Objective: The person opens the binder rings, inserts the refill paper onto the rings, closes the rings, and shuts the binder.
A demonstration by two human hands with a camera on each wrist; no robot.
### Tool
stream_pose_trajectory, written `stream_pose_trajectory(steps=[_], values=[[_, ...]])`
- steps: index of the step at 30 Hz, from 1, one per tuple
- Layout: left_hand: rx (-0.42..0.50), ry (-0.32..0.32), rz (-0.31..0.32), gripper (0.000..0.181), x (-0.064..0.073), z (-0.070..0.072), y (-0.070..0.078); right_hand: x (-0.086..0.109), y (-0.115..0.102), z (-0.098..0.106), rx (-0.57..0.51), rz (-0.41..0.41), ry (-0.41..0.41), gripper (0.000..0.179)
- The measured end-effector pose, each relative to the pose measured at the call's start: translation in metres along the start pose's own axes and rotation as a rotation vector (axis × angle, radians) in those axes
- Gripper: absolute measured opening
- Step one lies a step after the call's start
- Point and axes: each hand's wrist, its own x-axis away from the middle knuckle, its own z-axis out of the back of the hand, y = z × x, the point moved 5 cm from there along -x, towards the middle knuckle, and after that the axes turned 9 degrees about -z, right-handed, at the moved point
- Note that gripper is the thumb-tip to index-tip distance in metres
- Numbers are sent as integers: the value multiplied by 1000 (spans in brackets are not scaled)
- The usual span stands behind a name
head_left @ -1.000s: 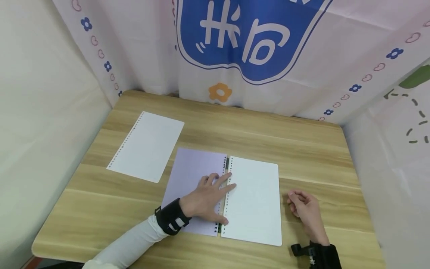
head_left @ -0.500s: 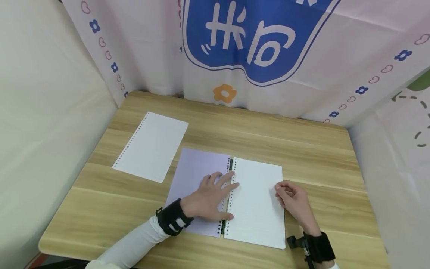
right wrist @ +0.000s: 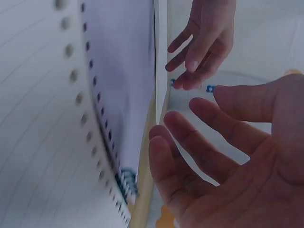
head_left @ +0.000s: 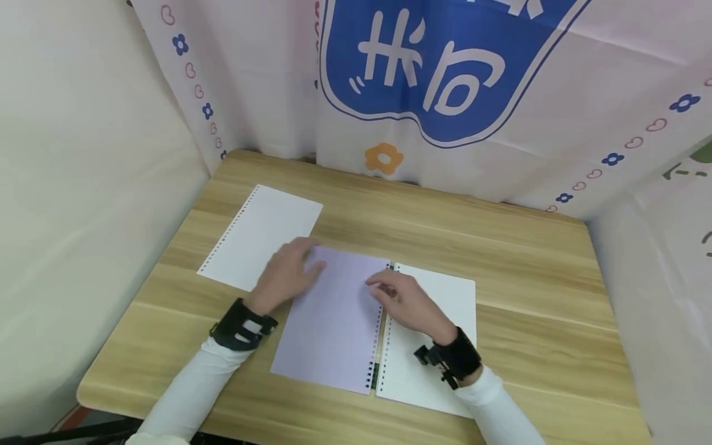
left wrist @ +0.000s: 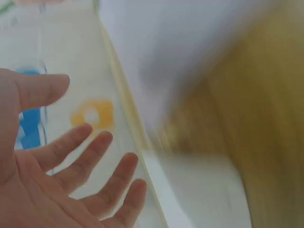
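Observation:
A loose-leaf notebook lies open on the table, with a light purple sheet (head_left: 334, 327) on the left and a white lined page (head_left: 434, 383) on the right. Dark green binding rings (right wrist: 127, 183) show in the gap between them. My left hand (head_left: 286, 272) hovers at the purple sheet's upper left edge, fingers apart and nothing in them. Over the binding is my right hand (head_left: 408, 300), its fingers loosely bent and holding nothing. Partly behind the left hand, a loose punched white sheet (head_left: 261, 228) lies at the upper left.
The wooden table (head_left: 528, 259) carries these papers. A white printed cloth (head_left: 278, 93) with a blue emblem hangs along its back edge. Pale cloth walls (head_left: 83, 185) stand on both sides. Each wrist wears a black strap (head_left: 241, 324).
My left hand has left the binding and moved up-left to the purple sheet's outer edge. My right hand has come leftward from beside the white page to the binding. The head view has shifted slightly.

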Motion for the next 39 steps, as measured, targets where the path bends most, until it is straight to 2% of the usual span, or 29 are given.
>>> stream_pose_trajectory(steps=[4,6,10,13,16,19,22,25,32,35,39], values=[[-4,85,120,58,0,38,-46,-28,-34,-34,191,100,-106,38],[-24,129,160,58,0,55,-66,-38,-49,-52,286,136,-153,43],[-53,193,257,59,0,79,-103,-50,-73,-91,421,166,-246,55],[-58,181,331,59,-2,87,-122,-54,-82,-113,496,147,-283,62],[-34,143,411,59,-1,93,-135,-56,-88,-130,559,126,-292,62],[-12,109,469,59,-1,98,-144,-59,-93,-139,609,123,-284,58],[4,88,491,60,0,105,-149,-62,-96,-142,637,117,-281,57],[24,75,500,63,0,111,-153,-64,-98,-141,640,114,-284,57],[92,-3,473,51,6,120,-173,-62,-99,-138,596,128,-280,55],[135,-28,497,51,13,121,-180,-63,-99,-133,507,151,-253,51],[178,-34,520,53,15,121,-180,-73,-91,-116,297,129,-191,51]])
